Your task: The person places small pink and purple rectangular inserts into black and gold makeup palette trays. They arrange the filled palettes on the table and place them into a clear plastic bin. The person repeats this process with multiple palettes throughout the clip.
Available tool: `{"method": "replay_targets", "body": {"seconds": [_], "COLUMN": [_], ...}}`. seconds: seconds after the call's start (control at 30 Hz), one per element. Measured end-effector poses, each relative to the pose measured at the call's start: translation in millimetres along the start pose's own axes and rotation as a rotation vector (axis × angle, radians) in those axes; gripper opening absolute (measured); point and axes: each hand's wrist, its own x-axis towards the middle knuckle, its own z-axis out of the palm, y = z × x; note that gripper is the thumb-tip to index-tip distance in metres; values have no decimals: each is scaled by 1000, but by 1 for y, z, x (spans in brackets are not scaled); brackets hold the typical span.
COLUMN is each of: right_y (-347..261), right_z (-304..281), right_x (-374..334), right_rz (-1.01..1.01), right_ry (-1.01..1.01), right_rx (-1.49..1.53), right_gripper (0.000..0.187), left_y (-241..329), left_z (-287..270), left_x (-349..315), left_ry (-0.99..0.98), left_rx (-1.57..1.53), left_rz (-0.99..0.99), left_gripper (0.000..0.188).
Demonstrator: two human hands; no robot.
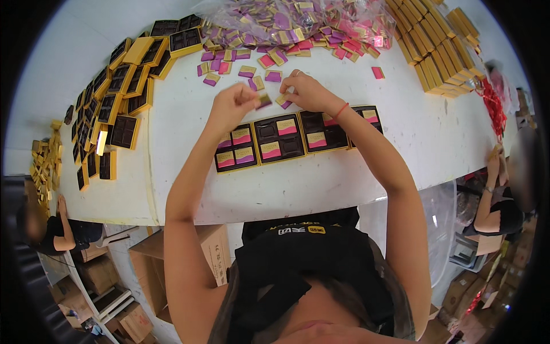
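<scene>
My left hand (234,107) is closed in a pinch on a small gold-and-purple wrapped chocolate square (263,101), slightly blurred. Beside it, my right hand (309,92) pinches another purple-and-gold wrapped chocolate square (283,102) at the table surface. Just below both hands runs a row of dark-lined gold boxes. The leftmost box (237,168) holds pink and purple squares in its compartments. In the second box (291,144), two pink squares sit diagonally apart, with bare compartments between. My right forearm covers part of the third box (337,137) and the rightmost box (371,125).
Loose wrapped chocolates (246,71) lie beyond my hands, before a clear plastic bag (309,20) full of them. Dark-lined boxes (123,132) are piled at left; gold boxes (438,54) are stacked far right. Other people's arms (66,223) show at both sides.
</scene>
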Motion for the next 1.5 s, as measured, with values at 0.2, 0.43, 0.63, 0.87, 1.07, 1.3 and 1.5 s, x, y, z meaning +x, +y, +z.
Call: {"method": "replay_targets", "body": {"seconds": [0.2, 0.43, 0.63, 0.87, 1.07, 1.3, 1.5], "right_y": [-20, -64, -86, -95, -93, -7, -1], "right_z": [-23, -30, 0, 2, -15, -3, -4], "right_x": [1, -46, -100, -113, -90, 40, 39], "right_rz": [-47, 11, -170, -409, -372, -81, 12], "right_ry": [-196, -159, 74, 131, 176, 194, 171], "right_rx": [55, 549, 167, -471, -213, -170, -204], "right_gripper": [24, 11, 17, 20, 26, 26, 29], "left_y": [12, 17, 13, 12, 22, -23, -23], "left_z": [17, 30, 29, 35, 9, -1, -2], "left_x": [-60, -84, -100, -104, -69, 46, 52], "left_ry": [-14, 119, -46, 2, -27, 47, -9], "left_rx": [91, 491, 723, 820, 671, 644, 652], "left_rz": [-58, 225, 385, 386, 273, 331, 95], "left_gripper": [18, 40, 88, 84, 50, 41, 43]}}
